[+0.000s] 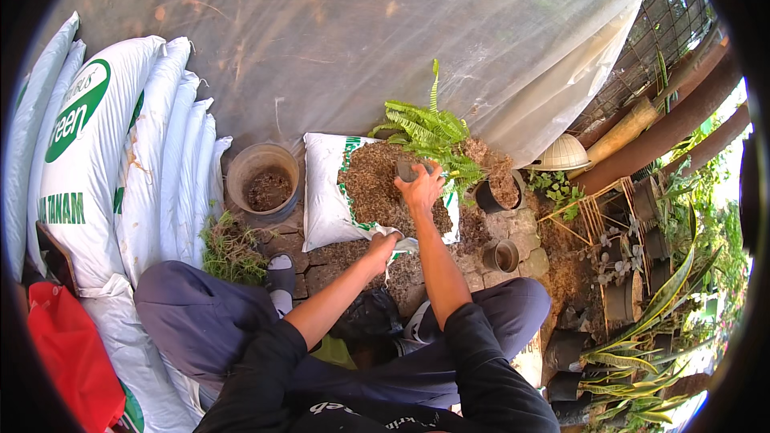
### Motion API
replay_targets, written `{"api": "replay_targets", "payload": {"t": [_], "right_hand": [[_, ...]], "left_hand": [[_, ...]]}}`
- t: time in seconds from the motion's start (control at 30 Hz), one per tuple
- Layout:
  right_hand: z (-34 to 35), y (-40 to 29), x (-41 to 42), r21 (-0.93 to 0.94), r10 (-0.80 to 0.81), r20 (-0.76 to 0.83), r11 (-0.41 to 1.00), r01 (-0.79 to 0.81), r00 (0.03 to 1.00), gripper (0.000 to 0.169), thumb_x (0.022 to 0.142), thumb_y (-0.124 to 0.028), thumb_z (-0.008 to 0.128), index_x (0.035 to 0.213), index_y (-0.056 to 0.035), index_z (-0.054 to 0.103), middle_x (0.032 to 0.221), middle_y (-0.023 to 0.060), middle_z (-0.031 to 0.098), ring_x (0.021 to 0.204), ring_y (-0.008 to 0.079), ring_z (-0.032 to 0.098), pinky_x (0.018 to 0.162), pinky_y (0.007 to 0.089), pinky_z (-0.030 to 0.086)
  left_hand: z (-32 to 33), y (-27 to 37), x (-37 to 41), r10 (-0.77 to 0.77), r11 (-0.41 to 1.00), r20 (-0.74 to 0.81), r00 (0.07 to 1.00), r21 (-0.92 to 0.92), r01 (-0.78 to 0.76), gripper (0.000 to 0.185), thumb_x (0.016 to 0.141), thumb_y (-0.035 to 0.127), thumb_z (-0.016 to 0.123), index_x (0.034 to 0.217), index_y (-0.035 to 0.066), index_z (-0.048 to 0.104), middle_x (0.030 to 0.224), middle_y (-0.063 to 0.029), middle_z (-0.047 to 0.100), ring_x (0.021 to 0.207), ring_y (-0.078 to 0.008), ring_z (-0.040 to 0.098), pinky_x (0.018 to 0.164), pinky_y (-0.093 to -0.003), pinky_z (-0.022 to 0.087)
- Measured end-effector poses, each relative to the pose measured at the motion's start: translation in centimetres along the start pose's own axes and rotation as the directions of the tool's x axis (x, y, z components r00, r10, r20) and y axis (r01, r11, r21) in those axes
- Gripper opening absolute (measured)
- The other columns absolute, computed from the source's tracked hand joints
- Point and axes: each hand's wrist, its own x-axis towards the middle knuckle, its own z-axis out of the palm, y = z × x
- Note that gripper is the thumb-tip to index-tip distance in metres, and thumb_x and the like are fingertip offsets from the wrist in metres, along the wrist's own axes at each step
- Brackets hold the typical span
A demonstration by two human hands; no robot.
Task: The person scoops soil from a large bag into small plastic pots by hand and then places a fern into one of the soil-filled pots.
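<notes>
My right hand grips a small dark pot over the brown, crumbly growing medium in a cut-open white sack. How much the pot holds is not visible. My left hand pinches the sack's near plastic edge. A green fern stands at the sack's far right, its fronds close to my right fingers. Left of the sack is a large round pot with dark soil at its bottom. On the right, a black pot holds a fibrous brown clump, and a smaller pot stands nearer me.
Filled white sacks lean in a row at left, beside a red cloth-like item. Plastic sheeting hangs behind. Potted snake plants line the right. A pale domed basket and a black plastic bag lie on the ground.
</notes>
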Motion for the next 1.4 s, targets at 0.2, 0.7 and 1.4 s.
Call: {"api": "replay_targets", "payload": {"t": [0.2,0.7,1.4], "right_hand": [[-1.5,0.5,0.3,-0.103,-0.013,-0.064,0.995,0.006,0.998,0.054,0.061,-0.033,0.087,0.109,-0.0140,0.070,0.138,0.0132,0.043,0.117,0.0397,0.045,0.094,0.0521,0.042],[-2.8,-9.9,-0.4,0.160,-0.211,-0.083,0.962,0.222,0.974,0.056,0.064,-0.033,0.087,0.113,-0.0136,0.067,0.139,0.0146,0.039,0.120,0.0398,0.040,0.096,0.0513,0.038],[2.7,-9.5,0.1,0.062,-0.054,0.047,0.997,0.051,0.997,0.047,0.064,-0.031,0.088,0.106,-0.0196,0.071,0.139,0.0114,0.041,0.121,0.0405,0.040,0.099,0.0527,0.038]], "left_hand": [[0.7,-0.2,-0.4,0.017,1.000,0.006,1.000,0.000,-0.017,0.029,0.086,0.020,0.063,0.100,-0.005,0.063,0.089,-0.0126,0.067,0.068,-0.0202,0.063,0.048,-0.0362,0.046],[1.1,1.4,-2.6,0.040,0.999,-0.066,0.997,0.008,-0.039,0.045,0.085,0.022,0.066,0.115,-0.010,0.056,0.111,-0.0172,0.065,0.098,-0.0238,0.063,0.080,-0.0391,0.050],[0.0,1.2,-2.2,0.003,1.000,-0.046,0.999,0.024,-0.002,0.081,0.085,0.037,0.069,0.135,-0.016,0.033,0.135,-0.0245,0.049,0.123,-0.0287,0.049,0.101,-0.0410,0.041]]}}
